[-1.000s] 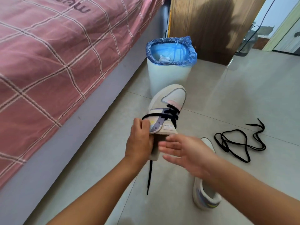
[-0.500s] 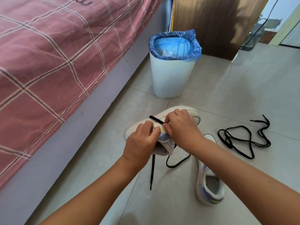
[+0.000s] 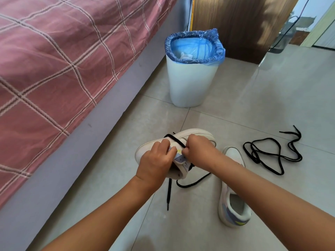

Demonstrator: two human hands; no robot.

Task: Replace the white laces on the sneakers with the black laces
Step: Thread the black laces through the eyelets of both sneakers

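- White sneaker [image 3: 192, 135] held above the tiled floor [image 3: 253, 98], tipped on its side, sole edge facing away.
- Left hand [image 3: 155, 162] curled around the sneaker's heel and collar, gripping it.
- Right hand [image 3: 197, 151] pinching the black lace [image 3: 192, 183] at the eyelet area, fingers bent tight.
- That lace crosses the upper; one end hangs straight down, the other loops below the shoe.
- Second sneaker [image 3: 233, 205] lies on the floor under the right forearm, opening up.
- Spare black lace [image 3: 272, 154] lies tangled on the tiles to the right, well apart.
- White bin [image 3: 190, 84] with blue liner stands beyond, beside the bed [image 3: 54, 69] with its pink checked sheet.
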